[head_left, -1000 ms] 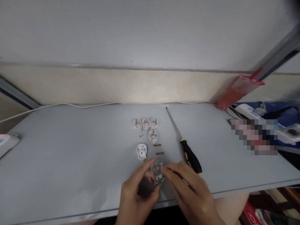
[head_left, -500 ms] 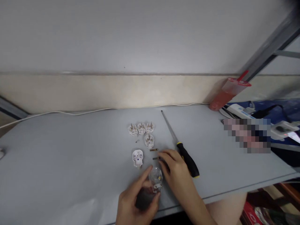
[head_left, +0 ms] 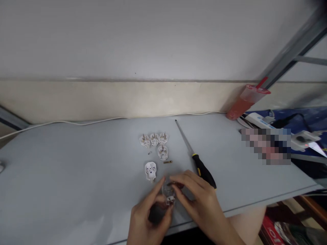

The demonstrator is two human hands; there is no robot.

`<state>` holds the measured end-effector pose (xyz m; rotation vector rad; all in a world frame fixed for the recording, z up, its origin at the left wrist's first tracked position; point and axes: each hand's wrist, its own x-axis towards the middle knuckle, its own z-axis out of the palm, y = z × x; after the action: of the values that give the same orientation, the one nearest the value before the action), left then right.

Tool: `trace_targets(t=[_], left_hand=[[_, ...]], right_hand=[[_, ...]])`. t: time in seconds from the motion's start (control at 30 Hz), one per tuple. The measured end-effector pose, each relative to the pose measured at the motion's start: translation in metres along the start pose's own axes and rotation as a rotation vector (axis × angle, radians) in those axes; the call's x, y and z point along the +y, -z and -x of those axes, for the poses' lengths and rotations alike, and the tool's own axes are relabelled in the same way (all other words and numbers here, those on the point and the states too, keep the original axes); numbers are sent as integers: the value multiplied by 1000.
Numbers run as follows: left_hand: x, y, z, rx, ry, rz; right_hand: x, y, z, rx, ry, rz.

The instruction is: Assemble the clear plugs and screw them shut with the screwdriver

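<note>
My left hand [head_left: 148, 217] grips a clear plastic plug body [head_left: 168, 194] near the front edge of the grey table [head_left: 76, 170]. My right hand [head_left: 201, 204] pinches a small brass pin [head_left: 172, 183] right at the top of that plug body. A white plug cover [head_left: 150, 170] lies just to the left of the hands. One more brass pin [head_left: 168, 162] lies on the table beyond them. Several clear plugs with pins up [head_left: 154, 140] stand in a cluster farther back. A tiny screw [head_left: 150, 152] lies beside them.
A black and yellow screwdriver [head_left: 201, 166] lies to the right of my hands, shaft pointing away. A red drink cup with a straw [head_left: 242, 102] leans at the back right. Power strips [head_left: 276, 122] lie at the right. A white cable [head_left: 102, 120] runs along the wall.
My right hand reached forward to the nearer brass pin, picked it up and brought it back to the plug body in my left hand. One pin is left on the table.
</note>
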<state>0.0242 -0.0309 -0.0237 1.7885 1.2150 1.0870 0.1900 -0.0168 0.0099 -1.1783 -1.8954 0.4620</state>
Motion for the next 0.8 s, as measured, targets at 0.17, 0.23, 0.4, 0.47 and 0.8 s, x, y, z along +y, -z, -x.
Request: trace_targets(t=[0.17, 0.23, 0.4, 0.47, 0.8], left_hand=[[-1, 0, 1, 21, -12, -24], [-1, -1, 1, 33, -15, -20], [-2, -1, 1, 19, -2, 19], [-2, 0, 1, 38, -8, 25], [-4, 2, 3, -6, 27, 29]], right_hand=[[-3, 0, -2, -87, 36, 67], [-4, 4, -4, -98, 47, 81], [-3, 6, -8, -66, 77, 129], [-3, 5, -8, -80, 75, 118], [-8, 3, -12, 23, 72, 29]])
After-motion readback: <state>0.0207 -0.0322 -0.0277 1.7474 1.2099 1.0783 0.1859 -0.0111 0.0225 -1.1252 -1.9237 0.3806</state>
